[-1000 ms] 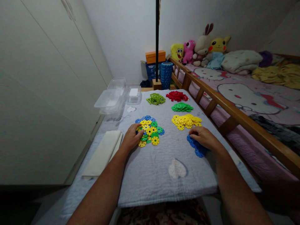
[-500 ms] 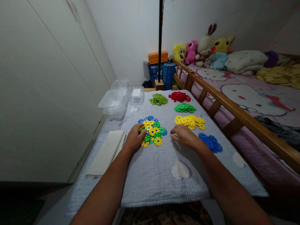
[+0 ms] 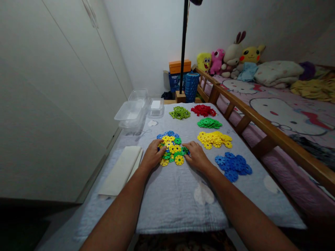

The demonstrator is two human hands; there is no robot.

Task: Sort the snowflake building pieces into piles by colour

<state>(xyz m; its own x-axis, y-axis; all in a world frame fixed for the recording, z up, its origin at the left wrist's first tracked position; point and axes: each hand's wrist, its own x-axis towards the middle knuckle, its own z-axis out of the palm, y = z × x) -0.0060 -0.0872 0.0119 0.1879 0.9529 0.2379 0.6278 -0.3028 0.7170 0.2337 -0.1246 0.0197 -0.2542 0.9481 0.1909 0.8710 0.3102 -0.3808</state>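
A mixed heap of yellow, green and blue plastic snowflake discs (image 3: 172, 149) lies on the cloth between my hands. My left hand (image 3: 153, 154) rests against the heap's left side, thumb and fingers apart on the discs. On the right side, my right hand (image 3: 195, 156) touches the edge discs with its fingers curved and apart, partly hiding some green and blue ones. Neither hand lifts a disc. To the right lie single-colour piles: yellow discs (image 3: 214, 139), blue discs (image 3: 234, 166) and green discs (image 3: 209, 123). Farther back are light green pieces (image 3: 179, 112) and red pieces (image 3: 203, 110).
Clear plastic containers (image 3: 129, 111) stand at the table's back left, with a smaller lidded box (image 3: 156, 107) beside them. A folded cream cloth or sheet (image 3: 120, 170) lies left of my arm. A wooden bed rail (image 3: 251, 120) runs along the right side.
My right hand has moved left from the gap near the yellow pile to the mixed heap's right edge. My left hand stays at the heap. The view has shifted slightly.
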